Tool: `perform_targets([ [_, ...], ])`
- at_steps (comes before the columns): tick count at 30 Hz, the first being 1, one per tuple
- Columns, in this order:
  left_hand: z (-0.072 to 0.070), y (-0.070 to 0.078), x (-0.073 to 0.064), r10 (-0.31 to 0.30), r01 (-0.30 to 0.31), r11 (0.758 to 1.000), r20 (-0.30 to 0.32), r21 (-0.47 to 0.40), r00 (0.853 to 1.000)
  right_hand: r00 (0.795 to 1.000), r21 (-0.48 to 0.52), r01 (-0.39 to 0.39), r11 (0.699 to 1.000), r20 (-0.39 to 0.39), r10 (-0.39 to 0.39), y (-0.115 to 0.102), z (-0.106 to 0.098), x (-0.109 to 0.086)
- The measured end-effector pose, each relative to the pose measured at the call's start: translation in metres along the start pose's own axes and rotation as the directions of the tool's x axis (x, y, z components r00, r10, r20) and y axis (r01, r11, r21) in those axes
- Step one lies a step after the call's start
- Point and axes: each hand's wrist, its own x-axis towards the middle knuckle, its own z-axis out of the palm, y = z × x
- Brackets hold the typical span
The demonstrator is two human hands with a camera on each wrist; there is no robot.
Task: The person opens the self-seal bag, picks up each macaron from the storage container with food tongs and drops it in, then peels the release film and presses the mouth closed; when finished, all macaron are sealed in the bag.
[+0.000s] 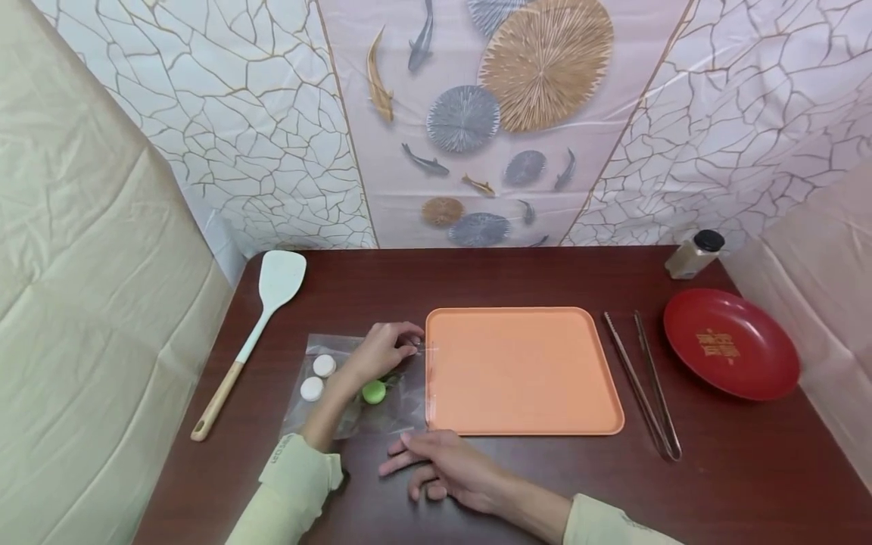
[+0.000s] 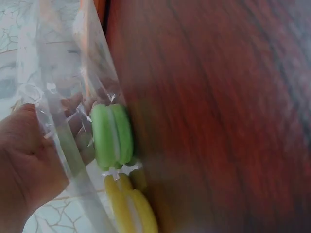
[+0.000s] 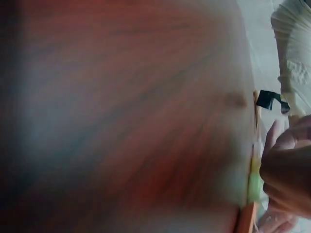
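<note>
A clear plastic bag [image 1: 409,409] lies flat on the table, its right end overlapping the left edge of an orange tray [image 1: 524,371]. Inside are a green macaron [image 1: 373,391] and two white round pieces [image 1: 318,377]. The left wrist view also shows a yellow macaron [image 2: 132,208] beside the green one; in the head view the left forearm hides it. My left hand [image 1: 378,352] reaches over the bag and pinches its film near the tray between thumb and fingers. Below the tray's left corner, my right hand [image 1: 456,469] hovers with loosely spread fingers, holding nothing.
On the left lies a white spatula [image 1: 281,280] with a wooden handle. Metal tongs [image 1: 647,390] rest right of the tray, beside a red oval plate [image 1: 732,344]. A black-capped jar [image 1: 693,256] stands at the back right corner. Fabric walls surround the table's back and sides.
</note>
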Motion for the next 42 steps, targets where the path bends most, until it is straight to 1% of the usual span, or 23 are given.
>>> perform_targets([
  [4, 0.004, -0.003, 0.000, 0.007, -0.006, 1.000, -0.032, 0.030, 0.999, 0.997, 0.065, 0.008, 0.998, -0.083, -0.002, 0.005, 0.007, 0.010],
  [5, 0.006, -0.011, 0.000, 0.030, -0.028, 0.999, -0.042, 0.033, 0.999, 0.996, 0.076, 0.015, 0.997, -0.093, -0.007, 0.007, 0.008, 0.012],
  [6, 0.007, -0.012, -0.001, 0.029, -0.027, 0.999, -0.045, 0.029, 0.999, 0.995, 0.084, 0.022, 0.996, -0.100, -0.013, 0.008, 0.008, 0.014],
  [9, 0.008, -0.015, -0.004, 0.010, -0.009, 1.000, -0.058, 0.008, 0.998, 0.995, 0.094, 0.032, 0.995, -0.101, -0.023, 0.010, 0.008, 0.015],
  [11, 0.011, -0.023, -0.006, 0.019, -0.020, 1.000, -0.080, -0.010, 0.997, 0.995, 0.096, 0.034, 0.995, -0.094, -0.024, 0.009, 0.008, 0.014],
  [13, 0.011, -0.022, -0.007, -0.014, 0.012, 1.000, -0.092, -0.028, 0.996, 0.996, 0.085, 0.033, 0.996, -0.087, -0.025, 0.008, 0.007, 0.013],
  [15, 0.017, -0.039, -0.004, -0.028, 0.024, 0.999, -0.111, -0.032, 0.993, 0.995, 0.065, 0.045, 0.997, -0.087, -0.039, 0.006, 0.005, 0.011],
  [17, 0.021, -0.054, -0.001, -0.080, 0.076, 0.996, -0.113, -0.037, 0.990, 0.994, 0.025, 0.065, 0.998, -0.090, -0.063, 0.003, 0.004, 0.010],
  [19, 0.026, -0.071, 0.001, -0.124, 0.122, 0.992, -0.132, -0.025, 0.983, 0.990, -0.054, 0.107, 0.993, -0.084, -0.112, -0.001, 0.001, 0.008],
  [20, 0.030, -0.083, 0.003, -0.134, 0.132, 0.991, -0.151, -0.021, 0.979, 0.987, -0.110, 0.134, 0.985, -0.080, -0.143, -0.003, -0.001, 0.007],
  [23, 0.027, -0.093, -0.002, -0.172, 0.166, 0.985, -0.199, -0.050, 0.965, 0.965, -0.306, 0.222, 0.926, -0.064, -0.253, -0.013, -0.009, 0.004],
  [27, 0.017, -0.090, -0.017, -0.211, 0.174, 0.973, -0.280, -0.151, 0.937, 0.918, -0.527, 0.283, 0.801, -0.094, -0.386, -0.029, -0.025, 0.005],
  [29, 0.006, -0.072, -0.027, -0.251, 0.186, 0.957, -0.312, -0.222, 0.916, 0.883, -0.607, 0.303, 0.735, -0.110, -0.456, -0.038, -0.034, 0.006],
  [31, -0.006, -0.051, -0.037, -0.299, 0.211, 0.940, -0.346, -0.269, 0.889, 0.839, -0.679, 0.325, 0.658, -0.115, -0.532, -0.047, -0.043, 0.008],
  [32, -0.011, -0.041, -0.041, -0.320, 0.216, 0.927, -0.350, -0.306, 0.880, 0.815, -0.708, 0.338, 0.620, -0.108, -0.569, -0.052, -0.047, 0.009],
  [33, -0.017, -0.031, -0.045, -0.351, 0.234, 0.913, -0.352, -0.333, 0.868, 0.794, -0.725, 0.353, 0.591, -0.102, -0.599, -0.057, -0.050, 0.010],
  [34, -0.022, -0.021, -0.048, -0.389, 0.263, 0.896, -0.346, -0.358, 0.853, 0.776, -0.738, 0.362, 0.570, -0.101, -0.623, -0.062, -0.053, 0.010],
  [35, -0.025, -0.018, -0.050, -0.410, 0.275, 0.885, -0.347, -0.376, 0.843, 0.762, -0.749, 0.363, 0.554, -0.103, -0.639, -0.067, -0.054, 0.011],
  [36, -0.028, -0.016, -0.051, -0.423, 0.279, 0.878, -0.354, -0.390, 0.834, 0.749, -0.757, 0.366, 0.540, -0.105, -0.654, -0.072, -0.056, 0.011],
  [37, -0.031, -0.015, -0.053, -0.432, 0.276, 0.867, -0.350, -0.414, 0.831, 0.738, -0.763, 0.371, 0.530, -0.103, -0.666, -0.077, -0.057, 0.012],
  [38, -0.033, -0.014, -0.054, -0.436, 0.270, 0.861, -0.350, -0.431, 0.829, 0.730, -0.768, 0.371, 0.521, -0.106, -0.676, -0.082, -0.057, 0.013],
  [40, -0.038, -0.012, -0.058, -0.438, 0.253, 0.860, -0.385, -0.443, 0.813, 0.719, -0.786, 0.358, 0.504, -0.112, -0.686, -0.090, -0.056, 0.016],
  [42, -0.043, -0.009, -0.065, -0.431, 0.222, 0.857, -0.412, -0.465, 0.803, 0.712, -0.804, 0.352, 0.480, -0.104, -0.695, -0.098, -0.053, 0.017],
])
